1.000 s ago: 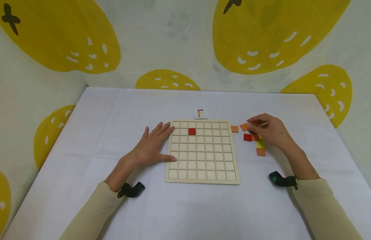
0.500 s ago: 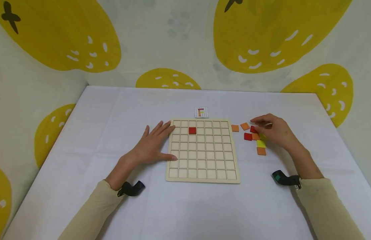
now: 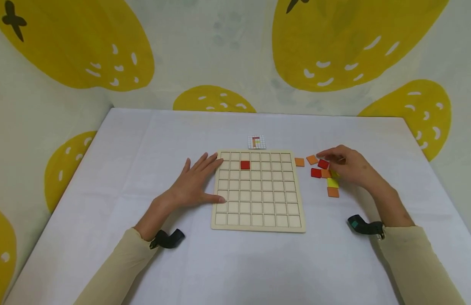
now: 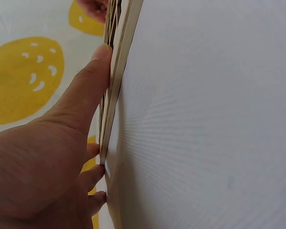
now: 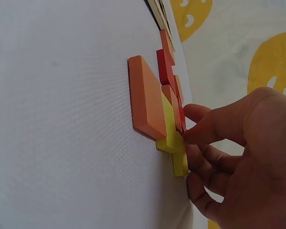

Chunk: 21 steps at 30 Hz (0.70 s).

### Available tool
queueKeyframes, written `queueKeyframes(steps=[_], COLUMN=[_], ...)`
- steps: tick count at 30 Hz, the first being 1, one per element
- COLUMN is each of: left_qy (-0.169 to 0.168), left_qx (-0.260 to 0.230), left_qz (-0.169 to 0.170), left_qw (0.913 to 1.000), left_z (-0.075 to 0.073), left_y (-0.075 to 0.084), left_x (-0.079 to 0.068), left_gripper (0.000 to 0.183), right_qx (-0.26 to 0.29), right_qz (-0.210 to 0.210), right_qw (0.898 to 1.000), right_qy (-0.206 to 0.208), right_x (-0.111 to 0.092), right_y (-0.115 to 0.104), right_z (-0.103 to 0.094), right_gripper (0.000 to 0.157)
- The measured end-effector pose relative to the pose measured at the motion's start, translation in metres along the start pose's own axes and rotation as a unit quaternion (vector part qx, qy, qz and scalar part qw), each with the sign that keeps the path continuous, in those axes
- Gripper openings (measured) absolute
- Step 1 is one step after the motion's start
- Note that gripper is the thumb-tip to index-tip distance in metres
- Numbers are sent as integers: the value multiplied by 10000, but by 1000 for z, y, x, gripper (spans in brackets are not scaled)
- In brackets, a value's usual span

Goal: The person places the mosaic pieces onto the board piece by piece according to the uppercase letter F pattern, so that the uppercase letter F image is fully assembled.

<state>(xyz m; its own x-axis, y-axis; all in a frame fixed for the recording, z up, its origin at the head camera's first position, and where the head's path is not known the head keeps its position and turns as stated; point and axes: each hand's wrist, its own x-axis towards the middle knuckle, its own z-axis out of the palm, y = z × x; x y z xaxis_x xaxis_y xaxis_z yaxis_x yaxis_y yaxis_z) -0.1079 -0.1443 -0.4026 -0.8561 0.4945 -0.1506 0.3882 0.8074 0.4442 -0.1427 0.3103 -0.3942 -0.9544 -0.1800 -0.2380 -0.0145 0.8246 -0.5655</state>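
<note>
My left hand (image 3: 191, 184) lies spread at the left edge of a pale wooden grid board (image 3: 258, 225), its thumb and fingertips touching the rim. One red square tile (image 3: 245, 165) sits in a cell in the second row from the top. To the right of the board, my right hand (image 3: 350, 166) is over a loose group of tiles, thumb and forefinger bent close about a red tile (image 3: 323, 164). Whether they grip it I cannot tell. In the right wrist view an orange tile (image 5: 145, 102) lies nearest, with yellow tiles (image 5: 181, 160) under the thumb.
A small printed card (image 3: 256, 142) with a coloured grid pattern lies just behind the board. More orange tiles (image 3: 299, 162) and another red tile lie between the board and my right hand. A patterned cloth wall (image 3: 220, 51) rises behind the white table.
My right hand has shifted a little to the right, bringing the red tile by its fingertips into view. My left hand stays at the board's edge.
</note>
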Motion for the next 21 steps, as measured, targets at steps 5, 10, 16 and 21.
queueKeyframes(steps=[5, 10, 16, 21], left_qy=[10, -11, -2, -1], left_qx=[0, 3, 54, 65], left_qz=[18, -9, -7, 4], left_qw=[10000, 10000, 10000, 10000], left_z=[1, 2, 2, 2], left_y=[-1, -1, -2, -1], left_x=[2, 3, 3, 3], left_gripper=[113, 114, 115, 114], right_qx=[-129, -176, -226, -251], right_qz=[-34, 21, 102, 58], right_qw=[9998, 9997, 9996, 9996], right_qy=[-113, -141, -154, -77], right_x=[0, 0, 1, 2], right_y=[0, -2, -1, 1], right_z=[-3, -4, -3, -2], right_gripper=[38, 38, 39, 41])
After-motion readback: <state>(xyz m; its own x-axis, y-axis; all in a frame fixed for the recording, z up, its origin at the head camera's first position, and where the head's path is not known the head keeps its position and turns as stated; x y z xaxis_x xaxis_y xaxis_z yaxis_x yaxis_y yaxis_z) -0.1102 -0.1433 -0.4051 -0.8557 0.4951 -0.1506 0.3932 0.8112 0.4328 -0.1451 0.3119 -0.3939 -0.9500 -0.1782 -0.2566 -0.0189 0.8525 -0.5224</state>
